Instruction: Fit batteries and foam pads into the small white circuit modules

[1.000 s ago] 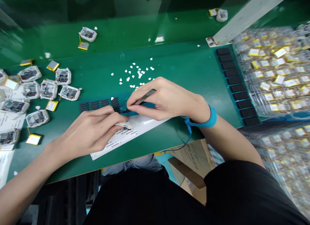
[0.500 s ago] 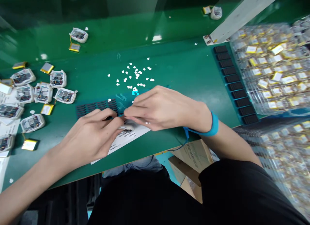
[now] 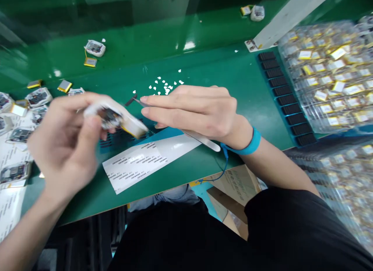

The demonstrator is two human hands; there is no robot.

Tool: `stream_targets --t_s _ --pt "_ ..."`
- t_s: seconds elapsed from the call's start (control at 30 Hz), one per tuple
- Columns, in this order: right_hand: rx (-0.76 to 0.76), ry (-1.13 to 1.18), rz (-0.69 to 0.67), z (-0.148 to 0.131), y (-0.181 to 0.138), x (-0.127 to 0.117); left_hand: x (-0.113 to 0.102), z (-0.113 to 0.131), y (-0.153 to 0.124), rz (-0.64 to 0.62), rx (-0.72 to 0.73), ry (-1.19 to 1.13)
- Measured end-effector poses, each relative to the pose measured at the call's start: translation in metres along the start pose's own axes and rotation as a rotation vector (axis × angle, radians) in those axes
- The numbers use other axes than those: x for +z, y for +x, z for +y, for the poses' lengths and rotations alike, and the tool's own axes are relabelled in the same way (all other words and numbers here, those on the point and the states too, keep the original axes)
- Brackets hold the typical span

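Note:
My left hand (image 3: 67, 146), blurred by motion, grips a white-cased circuit board (image 3: 109, 114) between thumb and fingers. A yellow-edged battery (image 3: 136, 128) hangs at its right side. My right hand (image 3: 201, 111) is closed on metal tweezers (image 3: 206, 142), their rounded end jutting out under the palm. At the tweezers' tips is a small black strip (image 3: 130, 100). Partly hidden below the left hand's device lies a sheet of black strips (image 3: 116, 140). White printed paper (image 3: 140, 162) lies on the green tabletop in front of both hands.
Small white pieces (image 3: 166, 86) are scattered beyond my right hand. More cased boards (image 3: 39, 97) with batteries sit at the left. At the right are a row of black pads (image 3: 281, 91) and clear trays of batteries (image 3: 326, 76). A blue cord (image 3: 223, 172) runs from my wristband.
My hands have moved apart. The left has lifted the cased board off the paper and leftward; the right now shows tweezers with a black strip at their tips.

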State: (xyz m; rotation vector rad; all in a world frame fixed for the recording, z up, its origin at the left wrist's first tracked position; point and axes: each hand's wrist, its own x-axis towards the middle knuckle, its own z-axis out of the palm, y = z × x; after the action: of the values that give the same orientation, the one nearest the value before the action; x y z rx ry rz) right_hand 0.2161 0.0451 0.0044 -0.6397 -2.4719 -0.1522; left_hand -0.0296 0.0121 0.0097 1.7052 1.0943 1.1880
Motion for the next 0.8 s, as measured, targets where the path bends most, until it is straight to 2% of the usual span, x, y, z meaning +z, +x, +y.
stream_targets --t_s 0.07,0.13,0.2,0.3,0.47,0.57,0.8 --pt "-0.039 0.017 0.102 -0.003 0.001 -0.002 -0.002 -0.001 0.006 0.129 -0.250 -0.271" --pt "-0.017 0.031 0.124 -0.008 0.002 -0.004 -0.002 -0.006 0.011 0.077 -0.445 -0.472" --pt "0.012 0.030 0.114 -0.014 0.002 -0.007 0.000 -0.012 0.012 0.020 -0.568 -0.548" --pt "-0.044 0.010 0.120 -0.021 0.002 -0.008 0.003 -0.015 0.009 0.046 -0.590 -0.527" --pt "-0.190 -0.048 0.161 -0.024 -0.001 0.005 0.011 -0.014 0.003 0.209 -0.595 -0.496" --pt "-0.216 -0.059 0.183 -0.025 -0.002 0.016 0.014 -0.013 0.002 0.294 -0.596 -0.554" --pt "-0.196 -0.109 0.202 -0.030 -0.003 0.028 0.016 -0.013 -0.003 0.280 -0.578 -0.539"
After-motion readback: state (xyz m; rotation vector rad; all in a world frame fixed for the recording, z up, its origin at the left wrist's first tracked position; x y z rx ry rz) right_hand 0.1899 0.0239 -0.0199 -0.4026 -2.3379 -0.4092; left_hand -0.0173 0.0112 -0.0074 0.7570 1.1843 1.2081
